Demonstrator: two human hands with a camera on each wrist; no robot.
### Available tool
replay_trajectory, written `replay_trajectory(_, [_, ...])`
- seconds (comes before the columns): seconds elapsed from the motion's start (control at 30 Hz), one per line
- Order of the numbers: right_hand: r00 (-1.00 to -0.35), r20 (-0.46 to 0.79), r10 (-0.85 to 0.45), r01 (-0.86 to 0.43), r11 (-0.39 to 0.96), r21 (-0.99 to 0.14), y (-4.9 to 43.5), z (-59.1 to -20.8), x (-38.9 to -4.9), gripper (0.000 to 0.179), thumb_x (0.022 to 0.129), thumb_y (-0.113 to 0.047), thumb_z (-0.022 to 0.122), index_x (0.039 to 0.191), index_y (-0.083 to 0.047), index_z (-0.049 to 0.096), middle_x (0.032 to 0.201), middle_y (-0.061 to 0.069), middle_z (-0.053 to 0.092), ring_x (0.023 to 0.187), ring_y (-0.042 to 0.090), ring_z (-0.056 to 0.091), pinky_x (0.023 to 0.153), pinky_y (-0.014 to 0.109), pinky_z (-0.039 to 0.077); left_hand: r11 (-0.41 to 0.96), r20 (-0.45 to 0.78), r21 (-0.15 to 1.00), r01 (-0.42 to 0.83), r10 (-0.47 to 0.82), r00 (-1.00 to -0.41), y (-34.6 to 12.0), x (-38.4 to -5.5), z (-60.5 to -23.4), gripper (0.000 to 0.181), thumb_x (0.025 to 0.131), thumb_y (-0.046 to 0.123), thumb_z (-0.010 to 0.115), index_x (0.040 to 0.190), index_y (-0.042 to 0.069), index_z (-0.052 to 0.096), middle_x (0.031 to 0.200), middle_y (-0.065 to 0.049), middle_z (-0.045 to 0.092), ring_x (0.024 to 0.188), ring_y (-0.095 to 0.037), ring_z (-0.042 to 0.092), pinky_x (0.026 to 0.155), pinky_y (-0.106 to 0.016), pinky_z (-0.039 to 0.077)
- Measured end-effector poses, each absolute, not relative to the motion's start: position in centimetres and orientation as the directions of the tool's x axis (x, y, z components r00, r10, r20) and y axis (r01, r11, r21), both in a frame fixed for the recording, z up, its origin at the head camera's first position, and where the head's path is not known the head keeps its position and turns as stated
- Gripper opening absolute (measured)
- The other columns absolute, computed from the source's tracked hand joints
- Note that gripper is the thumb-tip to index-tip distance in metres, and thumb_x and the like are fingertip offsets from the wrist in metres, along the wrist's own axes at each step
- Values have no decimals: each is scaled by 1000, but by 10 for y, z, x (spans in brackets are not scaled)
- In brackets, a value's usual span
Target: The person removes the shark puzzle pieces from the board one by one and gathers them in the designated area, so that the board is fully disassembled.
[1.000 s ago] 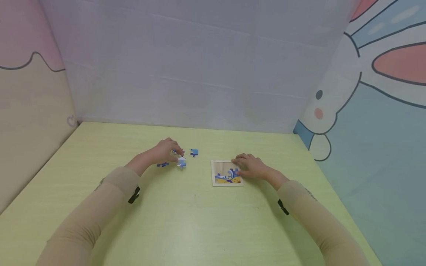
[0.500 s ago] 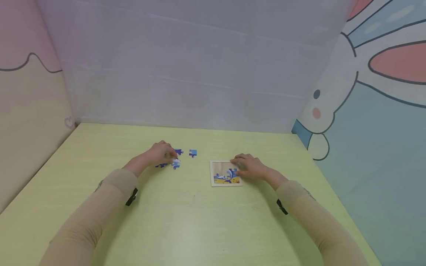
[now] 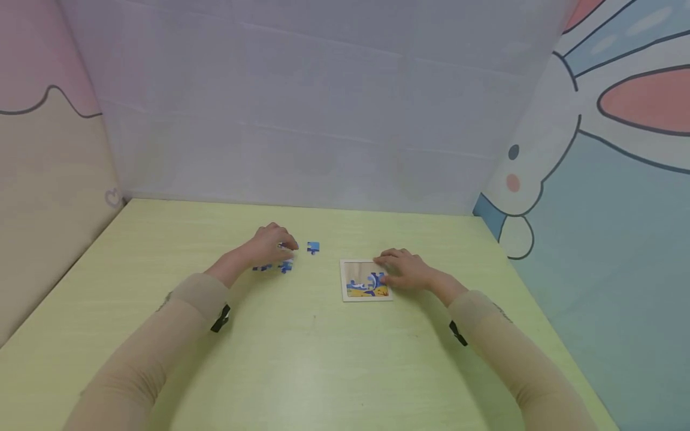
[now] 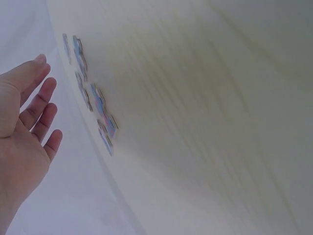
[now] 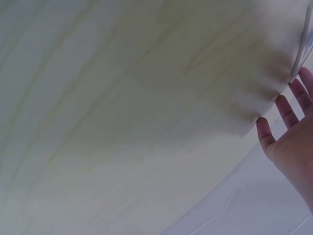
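My left hand (image 3: 271, 244) hovers over a cluster of blue and white jigsaw pieces, its fingers loosely bent and holding nothing. In the left wrist view, a gap shows between the left hand's fingers and the jigsaw pieces (image 4: 100, 100). One jigsaw piece (image 3: 286, 265) lies below the fingertips; another piece, light blue (image 3: 313, 246), lies apart to the right. Parts of the cluster are hidden by the hand. My right hand (image 3: 408, 270) rests with relaxed fingers at the right edge of a white-rimmed puzzle frame (image 3: 342, 281). Several blue and yellow pieces fill the frame's lower part.
The pale yellow-green table (image 3: 312, 359) extends in front of and around the hands. A plain cloth wall (image 3: 302, 120) stands along its back edge. Printed panels rise at both sides, the right one with a rabbit (image 3: 530, 149).
The left hand drew back to the left, then came slightly right again. A jigsaw piece beneath its fingers has shifted a little left. The right hand and puzzle frame stayed put.
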State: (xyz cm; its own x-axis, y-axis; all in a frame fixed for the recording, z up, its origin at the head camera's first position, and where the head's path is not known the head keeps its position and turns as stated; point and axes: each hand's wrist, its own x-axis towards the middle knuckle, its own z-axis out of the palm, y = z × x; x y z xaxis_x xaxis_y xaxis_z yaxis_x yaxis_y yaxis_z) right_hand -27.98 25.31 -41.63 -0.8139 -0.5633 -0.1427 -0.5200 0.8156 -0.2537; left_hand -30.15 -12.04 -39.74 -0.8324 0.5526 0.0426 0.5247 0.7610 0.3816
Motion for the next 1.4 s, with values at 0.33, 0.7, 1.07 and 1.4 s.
replay_trajectory(0.33, [-788,-199,-582,-541,810,-227,258,-419,-289,78,78,-56,68,143,-21,42,146,8,38,133,34,33,101,61,29,737,100,389,553,563,-821,-84,-302,-399,23,90,22,64,110,11,69,106,-6,64,111,-30,45,92,-55,33])
replay_trajectory(0.7, [-783,-209,-586,-543,808,-230,259,-420,-291,81,76,-57,70,143,-21,42,145,9,39,132,33,33,102,61,28,733,106,430,527,539,-836,-29,-299,-399,29,89,27,66,116,16,67,115,-3,62,115,-28,43,95,-52,33])
replay_trajectory(1.07, [-789,-124,-601,-571,793,-212,260,-423,-287,83,75,-56,71,141,-15,43,144,11,41,131,35,37,99,62,32,731,36,414,543,582,-812,15,-292,-410,33,87,31,68,118,20,66,120,-1,61,115,-24,44,96,-46,34])
replay_trajectory(1.4, [-838,-103,-535,-512,838,-189,263,-425,-279,85,75,-60,69,142,-17,41,148,12,36,136,35,30,102,62,27,750,-49,367,551,607,-793,40,-293,-418,36,84,31,71,119,26,65,121,2,60,114,-21,43,94,-43,33])
